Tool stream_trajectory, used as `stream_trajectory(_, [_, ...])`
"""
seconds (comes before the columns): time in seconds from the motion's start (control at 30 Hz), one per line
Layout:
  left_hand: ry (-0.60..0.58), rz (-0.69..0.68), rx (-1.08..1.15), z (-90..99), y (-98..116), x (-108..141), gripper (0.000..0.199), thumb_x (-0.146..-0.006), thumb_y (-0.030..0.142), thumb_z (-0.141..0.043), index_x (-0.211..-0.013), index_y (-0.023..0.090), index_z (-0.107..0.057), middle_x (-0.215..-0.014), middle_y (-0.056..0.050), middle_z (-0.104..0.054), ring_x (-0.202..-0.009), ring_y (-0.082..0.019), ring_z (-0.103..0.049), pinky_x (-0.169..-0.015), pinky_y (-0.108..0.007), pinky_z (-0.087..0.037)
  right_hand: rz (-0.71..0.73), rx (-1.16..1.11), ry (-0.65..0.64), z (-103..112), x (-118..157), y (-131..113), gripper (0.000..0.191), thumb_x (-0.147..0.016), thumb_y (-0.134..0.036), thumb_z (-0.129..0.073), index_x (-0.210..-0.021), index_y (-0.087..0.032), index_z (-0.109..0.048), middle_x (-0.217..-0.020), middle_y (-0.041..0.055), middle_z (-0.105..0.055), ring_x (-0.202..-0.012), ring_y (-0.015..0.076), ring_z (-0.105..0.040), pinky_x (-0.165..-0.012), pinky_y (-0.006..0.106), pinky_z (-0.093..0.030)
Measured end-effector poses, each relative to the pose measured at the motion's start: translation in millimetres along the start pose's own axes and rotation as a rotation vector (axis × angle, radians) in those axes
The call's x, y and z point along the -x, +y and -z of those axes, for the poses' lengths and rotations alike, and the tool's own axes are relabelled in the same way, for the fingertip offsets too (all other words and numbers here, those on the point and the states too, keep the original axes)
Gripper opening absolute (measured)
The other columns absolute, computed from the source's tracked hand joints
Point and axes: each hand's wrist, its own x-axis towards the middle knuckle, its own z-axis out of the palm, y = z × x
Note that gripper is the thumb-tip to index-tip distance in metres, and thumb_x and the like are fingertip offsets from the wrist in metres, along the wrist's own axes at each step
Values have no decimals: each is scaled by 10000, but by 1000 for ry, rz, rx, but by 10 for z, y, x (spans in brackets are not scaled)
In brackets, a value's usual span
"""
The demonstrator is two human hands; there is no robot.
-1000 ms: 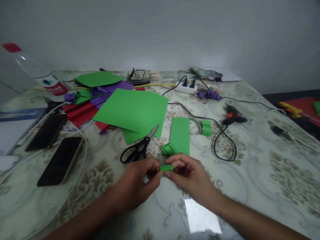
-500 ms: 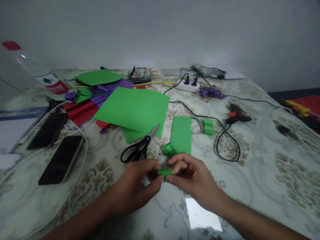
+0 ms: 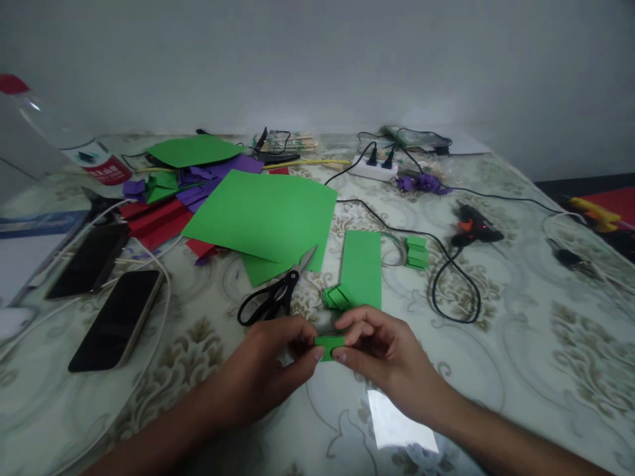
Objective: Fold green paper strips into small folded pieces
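A small folded green paper [image 3: 328, 346] is held level between my two hands near the table's front. My left hand [image 3: 278, 363] pinches its left end, and my right hand [image 3: 384, 350] pinches its right end between thumb and fingers. Just beyond them lies a small folded green piece [image 3: 336, 297], resting against a green paper strip [image 3: 361, 264]. Black-handled scissors [image 3: 280, 291] lie beyond my left hand, blades pointing away. Another pleated green piece [image 3: 417, 252] sits right of the strip.
Large green sheets [image 3: 268, 215] lie over red paper [image 3: 156, 221] and purple paper. At the left are two phones [image 3: 116, 320], white cables and a bottle [image 3: 99, 155]. A glue gun [image 3: 473, 225] with a looped cord lies right; a power strip [image 3: 373, 169] stands at the back.
The held green paper shows slightly more of its front face below the top fold. Both hands stay pinched on it, and the whole view has shifted slightly.
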Motion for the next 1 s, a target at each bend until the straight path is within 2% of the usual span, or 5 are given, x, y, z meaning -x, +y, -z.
stream_trajectory(0.17, [20, -9, -25, -1, 1, 9, 125, -917, 175, -617, -793, 194, -613, -689, 48, -620, -625, -111, -568, -590, -206, -416, 84, 165, 8, 32, 0, 14, 249, -839, -341, -833, -999, -214, -691, -745, -23, -640, -647, 134, -589, -578, 253, -433])
stream_trajectory(0.4, [139, -104, -169, 52, 15, -13, 115, -900, 126, -588, -806, 192, -596, -724, 38, -631, -644, -109, -598, -624, -207, -452, 638, 848, 207, 272, -142, -3, 165, -971, -194, -632, -1128, -218, -676, -1091, 108, -716, -1057, 273, -669, -926, 439, -546])
stream_trajectory(0.53, [167, -105, -210, 37, -14, -12, 103, -905, 113, -602, -873, 210, -603, -770, 42, -656, -680, -114, -638, -649, -210, -473, 631, 1043, 135, 344, -211, 78, 456, -985, -154, -560, -1436, -203, -514, -1454, 167, -596, -1388, 333, -523, -1153, 584, -449])
stream_trajectory(0.77, [193, -116, -204, 3, -74, 27, 246, -924, 85, -612, -1090, 264, -582, -887, 59, -714, -757, -109, -702, -708, -194, -517, 585, 1042, 153, 340, -211, 97, 385, -1003, -140, -524, -1378, -225, -545, -1274, 152, -702, -1237, 326, -638, -1047, 577, -549])
stream_trajectory(1.0, [154, -148, -205, -1, -80, 8, 205, -951, 78, -587, -1060, 249, -617, -919, 34, -722, -778, -121, -697, -737, -220, -522, 569, 1111, 37, 312, -193, 67, 517, -988, -176, -573, -1499, -229, -510, -1517, 144, -584, -1452, 352, -486, -1186, 640, -413])
